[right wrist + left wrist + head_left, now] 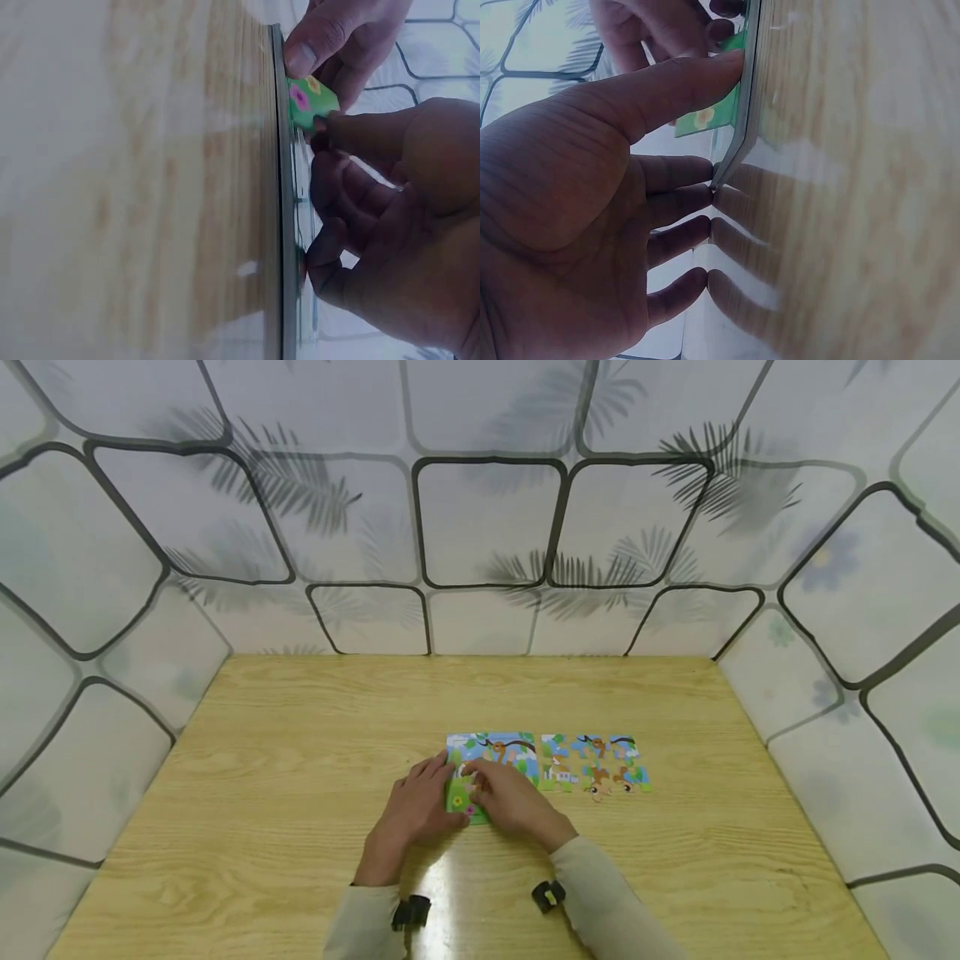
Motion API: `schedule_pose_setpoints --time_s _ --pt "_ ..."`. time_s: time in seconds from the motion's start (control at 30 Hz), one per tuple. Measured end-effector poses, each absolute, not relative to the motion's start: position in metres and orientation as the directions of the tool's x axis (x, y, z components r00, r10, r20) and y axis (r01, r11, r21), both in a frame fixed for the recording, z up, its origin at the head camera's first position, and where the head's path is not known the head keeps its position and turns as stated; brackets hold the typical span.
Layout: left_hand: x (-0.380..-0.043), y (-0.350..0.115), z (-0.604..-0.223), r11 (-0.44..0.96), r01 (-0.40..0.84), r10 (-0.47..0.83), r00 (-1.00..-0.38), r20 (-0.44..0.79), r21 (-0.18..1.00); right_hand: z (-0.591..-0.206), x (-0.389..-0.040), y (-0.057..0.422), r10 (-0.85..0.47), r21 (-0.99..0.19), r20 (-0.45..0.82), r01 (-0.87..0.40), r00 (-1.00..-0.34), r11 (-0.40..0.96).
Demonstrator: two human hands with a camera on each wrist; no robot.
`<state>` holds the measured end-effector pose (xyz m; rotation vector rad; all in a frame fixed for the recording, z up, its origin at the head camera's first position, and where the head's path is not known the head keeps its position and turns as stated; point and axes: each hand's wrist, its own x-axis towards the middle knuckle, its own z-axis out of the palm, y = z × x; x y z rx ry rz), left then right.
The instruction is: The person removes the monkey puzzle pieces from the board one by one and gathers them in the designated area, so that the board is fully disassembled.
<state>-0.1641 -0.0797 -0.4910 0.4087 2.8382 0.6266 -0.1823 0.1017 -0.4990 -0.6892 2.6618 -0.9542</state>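
Observation:
A thin picture puzzle board [522,745] lies on the table in the head view, showing blue sky and a brown branch. My left hand [422,802] rests along its left side, with the thumb [720,75] on the board's edge and the other fingertips down at the tabletop. Between thumb and forefinger my right hand [516,800] pinches a green puzzle piece [313,103] with pink and yellow flowers. That piece tilts up off the board in both wrist views. My hands cover much of the board's lower part.
Just right of the board lie several loose puzzle pieces [596,760], some with animal faces. The wooden table [315,718] meets patterned cloth walls [487,618] at the back and sides.

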Motion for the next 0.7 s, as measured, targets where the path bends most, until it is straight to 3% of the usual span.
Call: schedule_pose_setpoints --time_s 0.23,0.7 --pt "-0.165 -0.078 -0.491 0.875 0.226 0.314 -0.938 -0.145 0.429 -0.497 -0.183 0.119 -0.456 -0.729 -0.018 -0.301 -0.890 0.615" --pt "-0.165 -0.079 -0.491 0.869 0.215 0.314 -0.935 -0.162 0.446 -0.497 -0.176 0.185 -0.289 -0.701 -0.051 -0.172 -0.956 0.692"
